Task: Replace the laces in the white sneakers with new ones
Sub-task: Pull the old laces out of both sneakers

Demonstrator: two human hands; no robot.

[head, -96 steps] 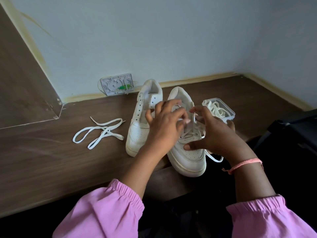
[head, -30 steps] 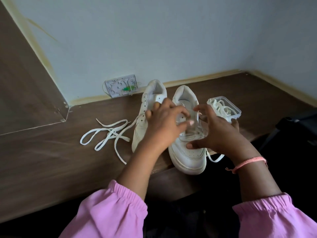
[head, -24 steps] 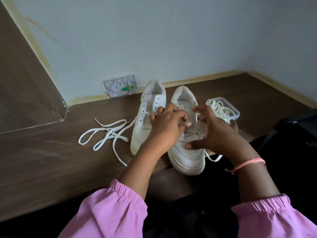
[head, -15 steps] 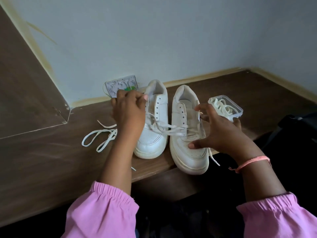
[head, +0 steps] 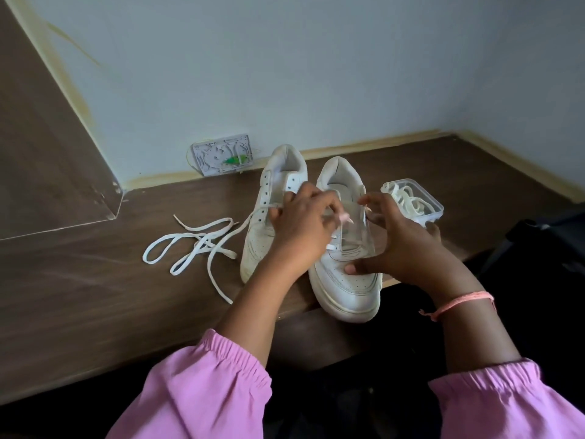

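Two white sneakers stand side by side on the brown table, toes toward me. The left sneaker has bare eyelets. My left hand hovers over the tongue of the right sneaker and pinches its lace there. That lace's tail trails left across the left sneaker onto the table. My right hand grips the right sneaker, thumb on the vamp and fingers curled along its right side. The eyelets under my hands are hidden.
A loose white lace lies looped on the table left of the shoes. A clear plastic box holding coiled laces sits right of them. A wall plate is behind, and a black bag at the far right.
My left hand, which had drawn the lace out up and to the left, has come back to the right sneaker's eyelets. The lace tail now lies slack on the table. My right hand stayed put.
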